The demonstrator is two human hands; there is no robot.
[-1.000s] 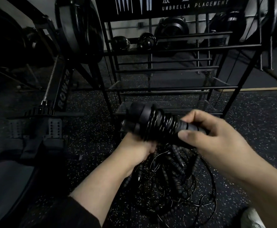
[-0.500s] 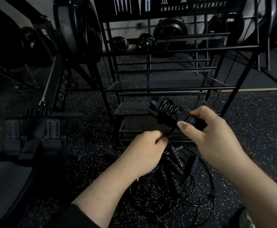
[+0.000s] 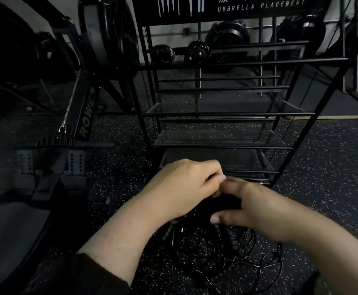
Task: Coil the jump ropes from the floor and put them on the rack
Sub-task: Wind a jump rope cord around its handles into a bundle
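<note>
Speckled floor (image 3: 333, 167) beneath black rack (image 3: 216, 113) | both hands meeting at rack's bottom front edge | left hand (image 3: 182, 188) and right hand (image 3: 250, 207) apparently clutching coiled rope bundle (image 3: 222, 202) | loose jump ropes (image 3: 227, 252) lying below

Two hands, left (image 3: 182, 188) and right (image 3: 256, 211); one rack (image 3: 227, 113); two dark balls (image 3: 163, 54) on its top shelf; one rower (image 3: 84, 116); ropes (image 3: 216, 252) too tangled to count.

This is a gym. A rowing machine (image 3: 82, 116) stands on speckled rubber floor (image 3: 333, 167), beside a black metal rack (image 3: 227, 113) with dumbbells (image 3: 180, 53) behind it.
</note>
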